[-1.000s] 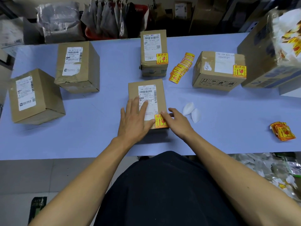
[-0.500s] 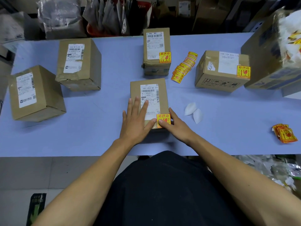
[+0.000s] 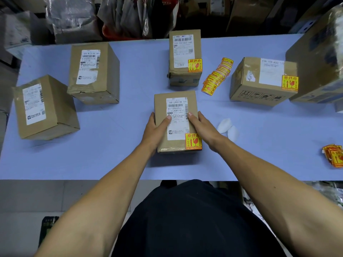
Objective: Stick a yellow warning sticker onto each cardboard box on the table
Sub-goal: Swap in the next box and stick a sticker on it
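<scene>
A small cardboard box (image 3: 161, 104) stands in the middle of the blue table (image 3: 130, 108), with a yellow warning sticker (image 3: 193, 141) on the near right corner of its top. My left hand (image 3: 156, 129) grips its left side and my right hand (image 3: 203, 127) grips its right side, thumbs on top. Two boxes behind it, the middle one (image 3: 184, 52) and the right one (image 3: 259, 78), each carry a yellow sticker. Two boxes at the left, the far one (image 3: 94, 71) and the outer one (image 3: 44, 106), show only white shipping labels.
A fanned strip of yellow stickers (image 3: 217, 76) lies between the two back boxes. Another small pile of stickers (image 3: 334, 156) sits at the right edge. Two white peeled backings (image 3: 229, 127) lie right of my right hand. A large carton (image 3: 319, 58) fills the far right.
Both hands have left the sticker they were pressing and slid up to clasp the box by its two sides. The sticker now shows fully on the box top.
</scene>
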The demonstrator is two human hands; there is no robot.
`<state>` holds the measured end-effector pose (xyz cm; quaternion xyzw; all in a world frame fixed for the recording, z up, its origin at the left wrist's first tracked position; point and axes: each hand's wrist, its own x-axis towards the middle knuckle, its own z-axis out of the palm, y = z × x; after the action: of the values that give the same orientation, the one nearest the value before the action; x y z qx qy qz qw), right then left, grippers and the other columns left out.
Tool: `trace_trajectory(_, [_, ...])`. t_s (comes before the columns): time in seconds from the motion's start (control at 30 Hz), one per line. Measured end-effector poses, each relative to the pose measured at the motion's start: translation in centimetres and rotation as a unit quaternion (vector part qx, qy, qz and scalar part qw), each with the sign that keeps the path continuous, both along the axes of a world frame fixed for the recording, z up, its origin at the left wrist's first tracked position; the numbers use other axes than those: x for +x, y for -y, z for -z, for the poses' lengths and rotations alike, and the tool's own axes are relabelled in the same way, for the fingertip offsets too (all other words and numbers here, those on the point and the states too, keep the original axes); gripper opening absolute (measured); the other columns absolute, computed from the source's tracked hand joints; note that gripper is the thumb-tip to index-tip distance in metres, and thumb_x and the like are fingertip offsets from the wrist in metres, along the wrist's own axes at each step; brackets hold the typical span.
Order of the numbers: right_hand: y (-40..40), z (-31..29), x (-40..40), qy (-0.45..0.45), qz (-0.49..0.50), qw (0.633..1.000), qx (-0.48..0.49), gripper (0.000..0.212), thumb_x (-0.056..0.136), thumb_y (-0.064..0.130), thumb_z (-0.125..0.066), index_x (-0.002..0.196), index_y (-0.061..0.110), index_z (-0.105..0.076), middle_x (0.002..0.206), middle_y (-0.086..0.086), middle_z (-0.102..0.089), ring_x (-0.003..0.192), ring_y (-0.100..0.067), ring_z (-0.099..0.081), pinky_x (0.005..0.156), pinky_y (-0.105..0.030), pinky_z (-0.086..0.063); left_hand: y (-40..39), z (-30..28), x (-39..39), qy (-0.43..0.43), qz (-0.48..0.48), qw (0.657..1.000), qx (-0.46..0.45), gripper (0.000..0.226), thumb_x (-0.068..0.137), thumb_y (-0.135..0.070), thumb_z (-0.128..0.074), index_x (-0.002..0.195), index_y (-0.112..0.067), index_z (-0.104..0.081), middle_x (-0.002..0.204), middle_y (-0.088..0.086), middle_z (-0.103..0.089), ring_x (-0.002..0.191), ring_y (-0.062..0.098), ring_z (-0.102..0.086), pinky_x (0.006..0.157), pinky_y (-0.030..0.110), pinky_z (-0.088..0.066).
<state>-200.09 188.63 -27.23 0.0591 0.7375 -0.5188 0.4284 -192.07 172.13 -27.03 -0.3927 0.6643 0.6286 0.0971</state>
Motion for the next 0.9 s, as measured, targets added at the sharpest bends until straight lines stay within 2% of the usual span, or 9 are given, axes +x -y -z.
trace_trajectory(0.13, [0.2,0.1,0.2,0.018,0.002,1.000,-0.014,0.090,0.094,0.067,-0.042,0.161,0.020,-0.003,0.159,0.006,-0.035,0.137,-0.015,-0.046,0.104,-0.025,-0.037,0.1,1.0,-0.1,0.016,-0.007,1.000,0.006,0.094,0.068,-0.067,-0.069,0.148,-0.031,-0.035,0.130,-0.007,-0.065,0.111,0.015,-0.067,0.098,0.043,-0.054])
trace_trajectory(0.2, [0.1,0.5,0.2,0.012,-0.009,1.000,-0.015,0.114,0.073,0.090,-0.045,0.160,0.026,-0.008,0.158,0.009,-0.039,0.136,-0.015,-0.049,0.112,-0.033,-0.038,0.0,0.7,-0.2,0.004,-0.002,1.000,0.005,0.081,0.077,-0.060,-0.067,0.146,-0.029,-0.038,0.126,-0.007,-0.067,0.107,0.014,-0.068,0.096,0.042,-0.055])
trace_trajectory(0.27, [-0.2,2.1,-0.2,0.009,-0.020,1.000,-0.014,0.126,0.057,0.100,-0.043,0.158,0.031,-0.013,0.155,0.008,-0.044,0.131,-0.015,-0.054,0.112,-0.042,-0.042,-0.1,0.5,-0.3,-0.013,-0.002,1.000,0.011,0.059,0.088,-0.047,-0.065,0.140,-0.029,-0.044,0.121,-0.006,-0.068,0.103,0.014,-0.070,0.093,0.041,-0.056])
trace_trajectory(0.33, [-0.2,2.2,-0.3,0.004,-0.029,1.000,-0.007,0.123,0.058,0.101,-0.040,0.157,0.032,-0.016,0.153,0.007,-0.046,0.129,-0.016,-0.055,0.111,-0.044,-0.043,-0.1,0.6,-0.3,-0.023,-0.006,1.000,0.020,0.053,0.089,-0.045,-0.064,0.136,-0.030,-0.047,0.119,-0.006,-0.069,0.101,0.014,-0.070,0.091,0.041,-0.057])
trace_trajectory(0.43, [0.5,1.2,0.1,-0.019,-0.035,0.999,-0.002,0.098,0.075,0.088,-0.036,0.154,0.032,-0.025,0.145,0.008,-0.054,0.124,-0.015,-0.059,0.109,-0.044,-0.045,0.1,0.5,-0.1,-0.039,-0.015,0.999,0.029,0.047,0.090,-0.041,-0.063,0.134,-0.030,-0.050,0.117,-0.007,-0.070,0.099,0.013,-0.071,0.088,0.037,-0.057])
trace_trajectory(0.53, [2.3,0.3,-0.2,-0.032,-0.044,0.999,0.003,0.096,0.077,0.085,-0.035,0.155,0.031,-0.024,0.145,0.007,-0.055,0.123,-0.015,-0.060,0.108,-0.043,-0.046,1.6,-0.5,0.0,-0.063,-0.028,0.997,0.022,0.041,0.090,-0.041,-0.063,0.129,-0.031,-0.053,0.117,-0.009,-0.071,0.100,0.011,-0.071,0.089,0.038,-0.057])
trace_trajectory(0.7, [8.1,-1.7,-2.4,-0.056,-0.059,0.996,-0.042,0.070,0.092,0.069,-0.038,0.149,0.029,-0.033,0.137,0.006,-0.060,0.115,-0.013,-0.064,0.102,-0.040,-0.051,6.7,-2.9,-1.1,-0.086,-0.080,0.993,0.020,0.033,0.096,-0.033,-0.062,0.127,-0.028,-0.056,0.115,-0.005,-0.072,0.099,0.014,-0.072,0.087,0.036,-0.058])
trace_trajectory(0.83, [12.9,-2.8,-5.4,-0.059,-0.064,0.994,-0.069,0.069,0.096,0.064,-0.041,0.151,0.023,-0.034,0.142,0.005,-0.056,0.116,-0.012,-0.061,0.095,-0.030,-0.051,11.3,-4.5,-3.8,-0.101,-0.100,0.990,0.007,0.034,0.095,-0.030,-0.063,0.128,-0.024,-0.056,0.116,-0.002,-0.072,0.102,0.015,-0.071,0.088,0.035,-0.057])
trace_trajectory(0.9, [15.0,-3.1,-7.2,-0.055,-0.066,0.994,-0.073,0.082,0.090,0.070,-0.043,0.154,0.020,-0.031,0.147,0.004,-0.051,0.120,-0.012,-0.059,0.095,-0.028,-0.049,13.3,-5.1,-5.6,-0.106,-0.099,0.989,0.002,0.035,0.096,-0.029,-0.063,0.129,-0.022,-0.056,0.114,-0.002,-0.073,0.100,0.014,-0.072,0.086,0.032,-0.057])
